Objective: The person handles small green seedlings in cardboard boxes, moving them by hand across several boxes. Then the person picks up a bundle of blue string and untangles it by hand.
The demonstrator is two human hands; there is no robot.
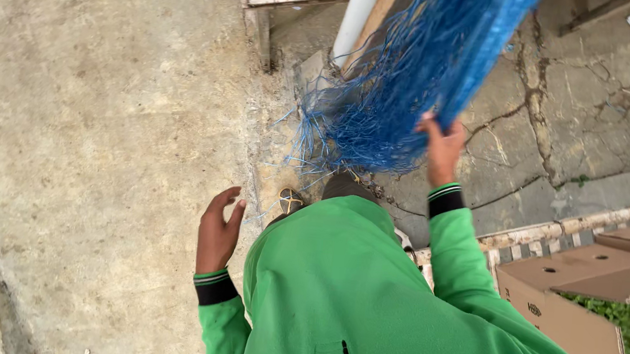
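Right hand (pixel 441 147) fingers clenched on blue net (pixel 417 71), frayed strands hanging below and left of the fingers. Left hand (pixel 217 229) loose, fingers released, holding nothing, over the concrete floor (pixel 87 140). Cardboard box (pixel 573 294) well right of the fingers.

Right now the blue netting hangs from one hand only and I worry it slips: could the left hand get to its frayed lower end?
Probably yes. The left hand is open and holds nothing, and only bare concrete floor lies between it and the blue netting, which the right hand grips higher up.
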